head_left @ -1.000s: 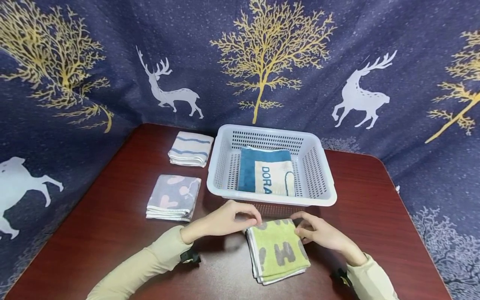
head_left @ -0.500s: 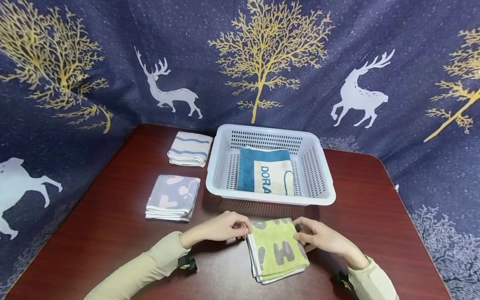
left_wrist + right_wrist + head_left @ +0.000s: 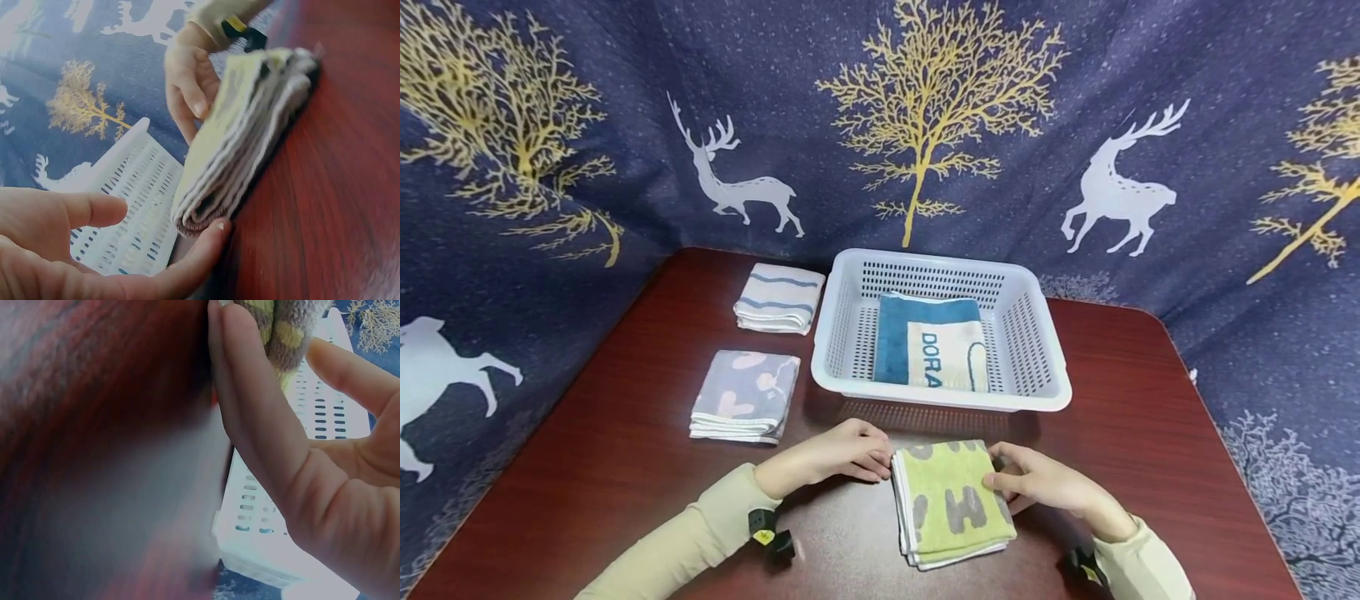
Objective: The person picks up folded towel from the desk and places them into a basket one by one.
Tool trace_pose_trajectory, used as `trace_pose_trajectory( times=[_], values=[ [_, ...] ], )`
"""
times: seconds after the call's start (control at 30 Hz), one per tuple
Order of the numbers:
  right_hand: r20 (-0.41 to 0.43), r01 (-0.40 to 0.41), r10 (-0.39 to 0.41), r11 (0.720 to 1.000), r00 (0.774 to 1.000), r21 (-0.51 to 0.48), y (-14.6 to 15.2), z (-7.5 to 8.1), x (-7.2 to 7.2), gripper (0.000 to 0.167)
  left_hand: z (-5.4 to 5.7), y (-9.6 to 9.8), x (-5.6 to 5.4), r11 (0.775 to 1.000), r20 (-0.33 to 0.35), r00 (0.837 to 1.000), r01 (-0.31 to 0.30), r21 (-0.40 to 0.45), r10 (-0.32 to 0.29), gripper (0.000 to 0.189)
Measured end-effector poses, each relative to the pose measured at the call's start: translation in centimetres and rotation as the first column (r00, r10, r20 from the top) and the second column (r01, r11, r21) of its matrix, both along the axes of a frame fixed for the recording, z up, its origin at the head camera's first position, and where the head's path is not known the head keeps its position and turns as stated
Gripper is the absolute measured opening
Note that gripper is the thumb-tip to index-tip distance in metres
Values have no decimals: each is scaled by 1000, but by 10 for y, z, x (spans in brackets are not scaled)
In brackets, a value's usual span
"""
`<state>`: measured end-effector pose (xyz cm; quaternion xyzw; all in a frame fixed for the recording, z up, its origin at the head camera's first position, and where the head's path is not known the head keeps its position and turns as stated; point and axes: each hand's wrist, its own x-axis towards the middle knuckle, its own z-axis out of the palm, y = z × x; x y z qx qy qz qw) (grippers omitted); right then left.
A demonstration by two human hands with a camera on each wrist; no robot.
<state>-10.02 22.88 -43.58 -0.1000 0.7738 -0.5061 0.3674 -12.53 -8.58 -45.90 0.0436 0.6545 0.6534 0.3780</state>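
Observation:
A folded yellow-green towel [image 3: 958, 500] with grey letters lies on the table in front of the basket. My left hand [image 3: 842, 454] is at its left edge. In the left wrist view, a fingertip of that hand touches the lower corner of the folded layers [image 3: 240, 144], and the thumb stands apart from them. On the other side, my right hand [image 3: 1048, 483] holds the towel's right edge, its thumb on the top face. The right wrist view has the fingers [image 3: 259, 406] running under the towel's edge [image 3: 290, 337], with the thumb on the opposite side.
Behind the towel stands a white perforated plastic basket [image 3: 1052, 367] with a folded blue and white towel [image 3: 928, 342] inside. To its left lie a white towel with blue stripes [image 3: 781, 297] and a lilac towel with pink shapes [image 3: 747, 396], both folded, on the dark red table [image 3: 1135, 425].
My left hand has drawn back from the towel's far left corner to its left side. My right thumb has come onto the top face at the right edge. The towel has shifted slightly.

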Motion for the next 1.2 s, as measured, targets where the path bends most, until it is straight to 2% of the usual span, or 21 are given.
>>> trace_pose_trajectory(
  times=[0.13,0.23,0.4,0.53,0.63,0.73,0.93,1.07,1.2],
  values=[
    [42,-8,9,999,999,-40,0,-3,1,60,-1,-2,1,999,41,999,35,33,-36,21],
    [67,-9,13,998,998,-57,0,-5,2,68,-2,-2,3,997,29,998,62,50,-63,29],
    [82,-16,24,995,996,-96,-2,-8,3,69,-4,-1,5,994,-2,995,102,50,-102,40],
    [94,-17,28,993,995,-121,-5,-11,4,64,-2,4,10,987,-63,986,155,-43,-157,35],
    [94,-4,16,992,995,-123,-7,-12,4,59,3,7,13,967,-125,964,215,-138,-233,27],
    [81,3,6,993,997,-115,-9,-13,4,52,5,10,16,950,-172,944,251,-187,-283,21],
    [62,-25,32,993,998,-119,-11,-13,4,41,5,11,18,950,-204,935,258,-176,-291,19],
    [65,-43,53,988,996,-145,-12,-12,4,42,5,10,17,951,-225,931,248,-185,-286,19],
    [84,-38,53,983,995,-179,-11,-12,4,47,6,8,15,957,-239,936,214,-195,-258,16]
  ],
)
